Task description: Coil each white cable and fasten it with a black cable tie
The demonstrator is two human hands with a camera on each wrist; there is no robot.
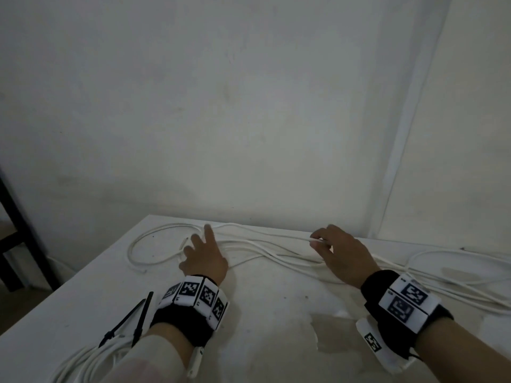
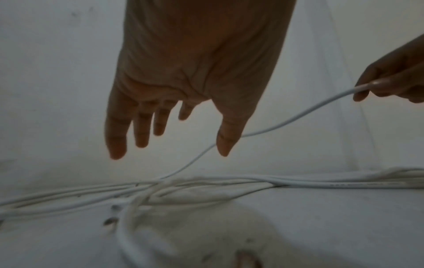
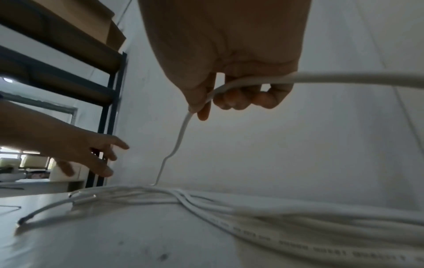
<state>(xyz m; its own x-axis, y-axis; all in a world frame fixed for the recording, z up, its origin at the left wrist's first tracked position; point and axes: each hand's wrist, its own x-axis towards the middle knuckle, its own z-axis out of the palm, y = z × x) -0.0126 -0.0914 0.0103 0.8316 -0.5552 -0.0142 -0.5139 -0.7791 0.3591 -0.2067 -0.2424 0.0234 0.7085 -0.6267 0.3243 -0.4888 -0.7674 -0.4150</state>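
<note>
Long white cables (image 1: 265, 251) sprawl loose across the far half of the white table (image 1: 271, 327). My right hand (image 1: 336, 251) grips one strand of white cable (image 3: 252, 81), lifted off the table, with fingers curled round it. My left hand (image 1: 203, 252) hovers over the loops at the left with its fingers spread and straight (image 2: 140, 134), holding nothing. A coiled white cable (image 1: 83, 363) lies by my left forearm at the near left corner. Two black cable ties (image 1: 130, 319) lie on it.
A white wall stands right behind the table. A dark metal shelf rack (image 3: 107, 116) with cardboard boxes stands past the table's left edge. A loose cable end (image 3: 25, 219) lies near the left side. More cable runs off to the right (image 1: 456, 275).
</note>
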